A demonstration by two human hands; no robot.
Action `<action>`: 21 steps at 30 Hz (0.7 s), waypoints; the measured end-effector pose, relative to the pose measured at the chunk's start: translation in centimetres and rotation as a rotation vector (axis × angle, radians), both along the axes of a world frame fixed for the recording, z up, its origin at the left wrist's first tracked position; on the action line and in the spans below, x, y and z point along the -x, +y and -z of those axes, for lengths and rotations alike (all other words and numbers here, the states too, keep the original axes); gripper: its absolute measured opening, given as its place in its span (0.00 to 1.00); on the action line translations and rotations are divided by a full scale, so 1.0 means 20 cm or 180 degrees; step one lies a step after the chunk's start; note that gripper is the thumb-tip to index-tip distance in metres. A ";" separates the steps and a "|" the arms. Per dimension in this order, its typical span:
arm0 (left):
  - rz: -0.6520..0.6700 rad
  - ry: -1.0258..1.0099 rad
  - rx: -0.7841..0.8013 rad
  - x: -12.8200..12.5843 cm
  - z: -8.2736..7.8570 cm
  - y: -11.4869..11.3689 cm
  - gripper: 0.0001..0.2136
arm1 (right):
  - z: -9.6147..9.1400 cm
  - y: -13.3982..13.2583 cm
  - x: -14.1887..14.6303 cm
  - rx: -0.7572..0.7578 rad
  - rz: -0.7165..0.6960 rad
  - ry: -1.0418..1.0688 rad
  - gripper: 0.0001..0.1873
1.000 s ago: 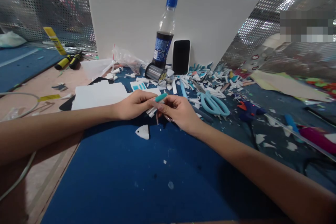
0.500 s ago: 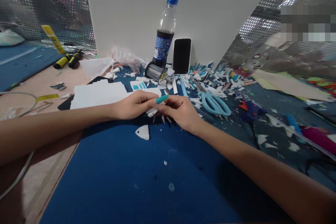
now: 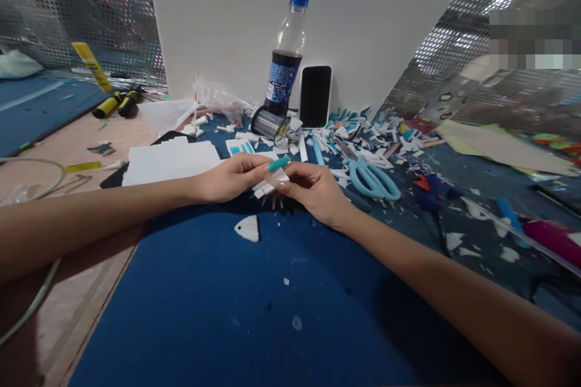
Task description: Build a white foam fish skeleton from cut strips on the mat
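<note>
My left hand (image 3: pixel 233 178) and my right hand (image 3: pixel 320 193) meet above the far part of the blue mat (image 3: pixel 218 308). Between their pinched fingertips is a small white foam piece (image 3: pixel 265 189) made of narrow strips. A long teal tip, seemingly a nail, covers the end of my left thumb and lies across the piece's top. My right thumb presses on its right end, while the other right fingers curl beneath, partly hidden. Nearer to me, a white triangular piece (image 3: pixel 247 228) with a black dot lies flat on the mat.
Behind my hands stand a cola bottle (image 3: pixel 284 75), a tipped spool (image 3: pixel 269 125) and a phone (image 3: pixel 315 97) against a white board. Blue scissors (image 3: pixel 372 179) lie among foam scraps (image 3: pixel 363 136). White sheets (image 3: pixel 172 163) rest at left; a glue gun (image 3: pixel 433 189) lies right.
My hands have parted slightly and the fingers have shifted, so more of the white foam piece shows between them. The triangular piece lies where it was.
</note>
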State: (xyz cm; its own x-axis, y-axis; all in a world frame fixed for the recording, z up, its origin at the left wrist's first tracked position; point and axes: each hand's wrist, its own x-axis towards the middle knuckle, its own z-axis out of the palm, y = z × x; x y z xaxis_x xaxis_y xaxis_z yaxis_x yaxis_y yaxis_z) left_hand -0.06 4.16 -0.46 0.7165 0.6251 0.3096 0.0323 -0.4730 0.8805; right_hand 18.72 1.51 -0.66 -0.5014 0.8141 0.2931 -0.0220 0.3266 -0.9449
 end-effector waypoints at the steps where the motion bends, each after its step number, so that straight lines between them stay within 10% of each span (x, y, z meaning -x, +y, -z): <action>1: -0.0017 -0.0008 0.0018 0.00 0.00 0.00 0.24 | 0.00 0.00 0.00 -0.0028 0.0002 -0.0008 0.08; 21: -0.1868 0.0315 -0.0601 -0.01 0.01 -0.01 0.15 | 0.01 0.00 -0.01 -0.0424 0.0670 0.0051 0.07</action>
